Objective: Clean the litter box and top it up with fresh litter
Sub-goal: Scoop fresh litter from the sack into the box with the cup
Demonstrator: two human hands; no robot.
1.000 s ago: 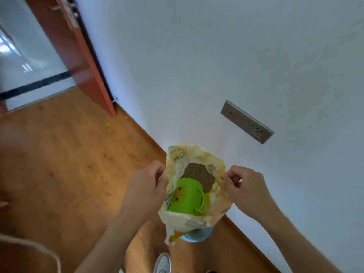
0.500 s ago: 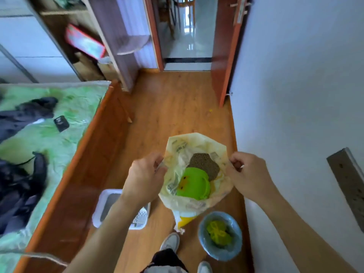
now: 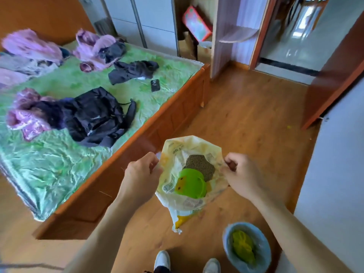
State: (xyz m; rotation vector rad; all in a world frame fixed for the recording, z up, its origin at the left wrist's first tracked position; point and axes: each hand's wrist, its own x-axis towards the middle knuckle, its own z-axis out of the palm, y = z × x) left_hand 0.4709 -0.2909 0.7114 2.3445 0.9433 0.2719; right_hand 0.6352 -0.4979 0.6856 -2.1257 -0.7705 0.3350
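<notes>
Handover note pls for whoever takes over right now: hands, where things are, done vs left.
Left hand: grip pinching the left rim of the litter bag.
Right hand: grip pinching the right rim; bag held open in the air over the wood floor.
Inside the bag: green scoop cup lying on the dark litter.
Blue bin by the right foot, a green bundle in it.
Litter box not in view.
Done: bag opened.
Left: find the box and top up.

The bag point(image 3: 189, 201) carries printed marks. They are too small and blurred to read. Nothing else bears legible text.
</notes>
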